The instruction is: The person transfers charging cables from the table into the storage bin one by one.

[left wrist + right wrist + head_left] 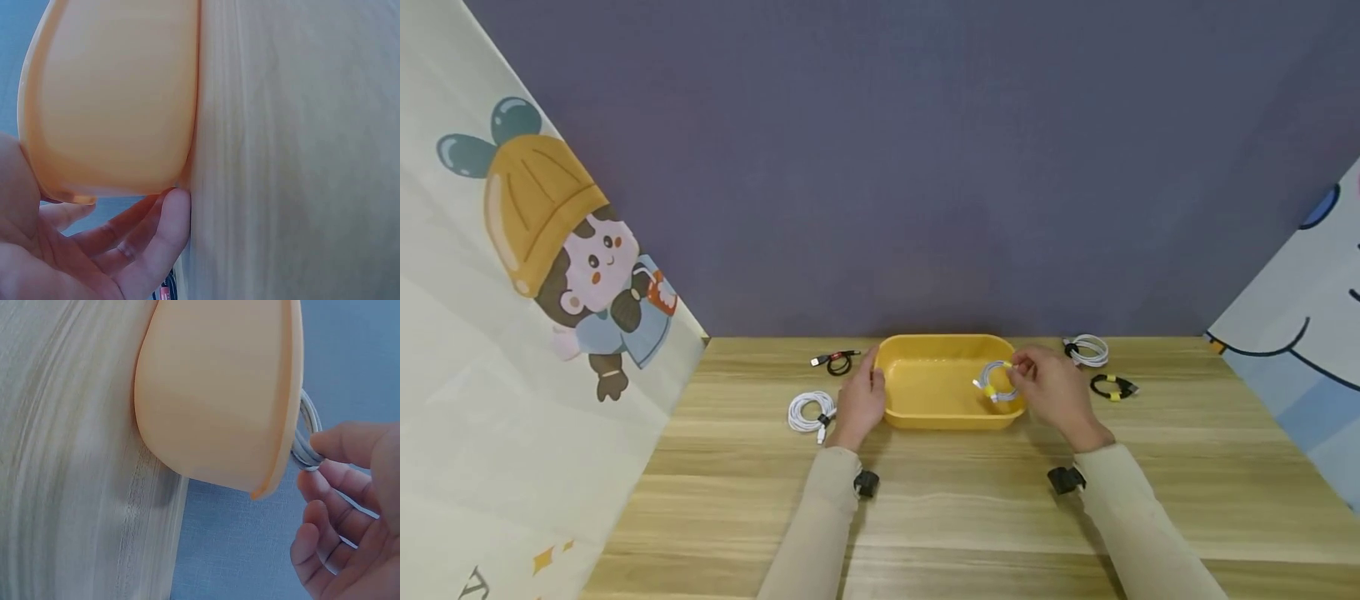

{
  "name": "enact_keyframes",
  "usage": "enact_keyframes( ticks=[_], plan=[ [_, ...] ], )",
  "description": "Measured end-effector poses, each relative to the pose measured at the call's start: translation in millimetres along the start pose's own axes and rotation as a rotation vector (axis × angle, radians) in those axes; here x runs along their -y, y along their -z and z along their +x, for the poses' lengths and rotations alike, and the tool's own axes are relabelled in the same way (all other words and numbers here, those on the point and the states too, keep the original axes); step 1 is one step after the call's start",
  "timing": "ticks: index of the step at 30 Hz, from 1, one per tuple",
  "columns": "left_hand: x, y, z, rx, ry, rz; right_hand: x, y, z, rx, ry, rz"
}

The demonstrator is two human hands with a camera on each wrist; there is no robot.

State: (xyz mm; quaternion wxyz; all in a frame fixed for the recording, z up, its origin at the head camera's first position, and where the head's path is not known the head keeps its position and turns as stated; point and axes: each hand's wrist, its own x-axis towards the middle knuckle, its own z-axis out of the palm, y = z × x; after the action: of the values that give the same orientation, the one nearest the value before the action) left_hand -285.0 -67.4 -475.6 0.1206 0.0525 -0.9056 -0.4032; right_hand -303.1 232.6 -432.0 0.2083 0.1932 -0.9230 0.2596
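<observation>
A yellow plastic tray (928, 385) stands on the wooden table near the dark wall. At its left end my left hand (859, 404) holds it, with the thumb by the rim and the fingers against the outside wall (125, 181). Over the tray's right end, my right hand (1060, 396) pinches a coiled pale grey charging cable (990, 392) with yellow ties between thumb and fingertips. In the right wrist view the cable (306, 453) sticks up past the tray's rim; its lower part is hidden behind the wall.
Left of the tray lie a small black USB cable (839, 364) and a coiled white cable (797, 419). On the right are another white cable coil (1093, 352) and a black cable with a yellow tie (1114, 393). The dark wall (955, 208) rises behind the table.
</observation>
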Motion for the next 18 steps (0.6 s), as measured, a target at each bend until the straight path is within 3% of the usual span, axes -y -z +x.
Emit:
enact_keyframes(
  ticks=[8,18],
  plan=[
    [1.1,0.2,-0.2,0.001,-0.005,0.002,0.5,-5.8,3.8,-0.001,0.101,-0.063],
    [1.5,1.1,0.2,0.000,-0.004,-0.001,7.8,-6.5,8.1,0.127,0.049,-0.051]
  ],
)
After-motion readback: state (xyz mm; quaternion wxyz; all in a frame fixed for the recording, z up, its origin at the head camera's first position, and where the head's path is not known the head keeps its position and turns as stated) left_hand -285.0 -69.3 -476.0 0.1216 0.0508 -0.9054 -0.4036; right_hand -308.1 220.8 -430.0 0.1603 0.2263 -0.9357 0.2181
